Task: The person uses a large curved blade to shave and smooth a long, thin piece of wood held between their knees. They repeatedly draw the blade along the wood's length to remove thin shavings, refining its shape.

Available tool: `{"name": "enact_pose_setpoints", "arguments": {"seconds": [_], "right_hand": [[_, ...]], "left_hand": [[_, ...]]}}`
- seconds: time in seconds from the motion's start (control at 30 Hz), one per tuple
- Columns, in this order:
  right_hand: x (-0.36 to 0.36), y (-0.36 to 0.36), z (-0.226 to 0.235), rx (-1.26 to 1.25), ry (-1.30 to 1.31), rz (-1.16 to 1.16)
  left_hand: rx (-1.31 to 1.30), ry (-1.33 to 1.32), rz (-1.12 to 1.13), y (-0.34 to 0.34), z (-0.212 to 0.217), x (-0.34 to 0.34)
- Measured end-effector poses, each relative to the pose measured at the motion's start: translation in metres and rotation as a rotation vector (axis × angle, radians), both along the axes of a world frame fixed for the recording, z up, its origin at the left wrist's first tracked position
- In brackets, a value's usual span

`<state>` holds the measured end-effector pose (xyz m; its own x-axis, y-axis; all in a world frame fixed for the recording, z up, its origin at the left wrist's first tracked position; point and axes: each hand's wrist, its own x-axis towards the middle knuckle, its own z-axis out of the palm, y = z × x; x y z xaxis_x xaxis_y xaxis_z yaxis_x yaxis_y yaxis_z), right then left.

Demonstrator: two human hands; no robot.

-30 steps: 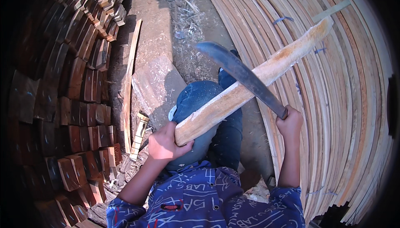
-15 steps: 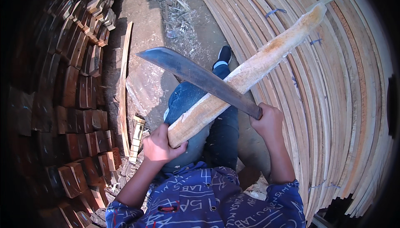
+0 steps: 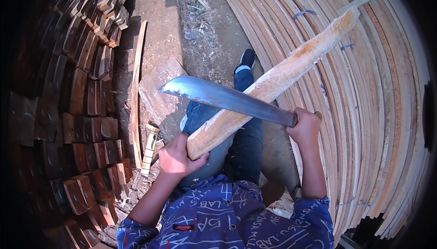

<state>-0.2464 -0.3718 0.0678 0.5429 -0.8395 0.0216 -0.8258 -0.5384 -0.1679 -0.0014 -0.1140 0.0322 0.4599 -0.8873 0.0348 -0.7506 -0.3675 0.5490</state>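
A seated person's left hand (image 3: pixel 175 160) is gripping a pale wooden billet (image 3: pixel 273 83) slanting toward two o'clock while the right hand (image 3: pixel 304 126), closed around a machete (image 3: pixel 223 98), is apparently poised mid-trimming, needing a controlled downstroke.

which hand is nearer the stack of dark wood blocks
Left. The left hand grips the near end of the pale wooden stick beside the stacked dark blocks; the right hand holds the machete over by the pale slats.
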Motion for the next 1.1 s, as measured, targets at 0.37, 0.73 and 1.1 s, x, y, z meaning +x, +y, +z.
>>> {"name": "enact_pose_setpoints", "arguments": {"seconds": [0.37,0.73,1.1], "right_hand": [[-0.031,0.001,-0.005,-0.150,0.047,-0.052],[-0.106,-0.049,0.024,-0.124,-0.012,-0.420],[-0.016,0.008,-0.006,0.257,-0.267,-0.313]], "left_hand": [[-0.012,0.022,0.003,0.002,0.003,0.001],[0.019,0.038,-0.001,0.005,-0.001,0.016],[0.051,0.016,0.033,0.000,0.001,0.004]]}}
